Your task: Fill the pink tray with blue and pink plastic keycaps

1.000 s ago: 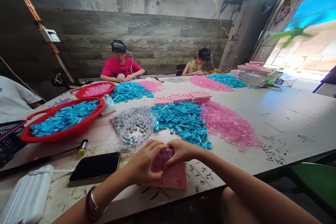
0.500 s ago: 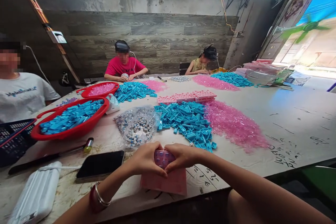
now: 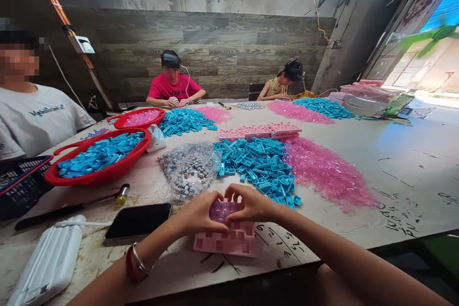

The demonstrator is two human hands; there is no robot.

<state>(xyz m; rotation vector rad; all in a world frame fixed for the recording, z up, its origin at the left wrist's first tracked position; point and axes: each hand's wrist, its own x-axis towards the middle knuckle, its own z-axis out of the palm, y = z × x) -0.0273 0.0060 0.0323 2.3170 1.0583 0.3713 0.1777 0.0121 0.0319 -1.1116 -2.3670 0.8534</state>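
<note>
Pinching the far end of the pink tray point(image 3: 225, 240), your left hand point(image 3: 198, 214) and right hand point(image 3: 254, 204) both curl around it; it lies on the surface point(image 3: 362, 153), just right of the phone point(image 3: 138, 220).

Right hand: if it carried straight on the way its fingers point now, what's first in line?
The left hand. The right hand points leftward across the far end of the pink tray, and the two hands nearly meet there. Whether they touch is unclear.
</note>
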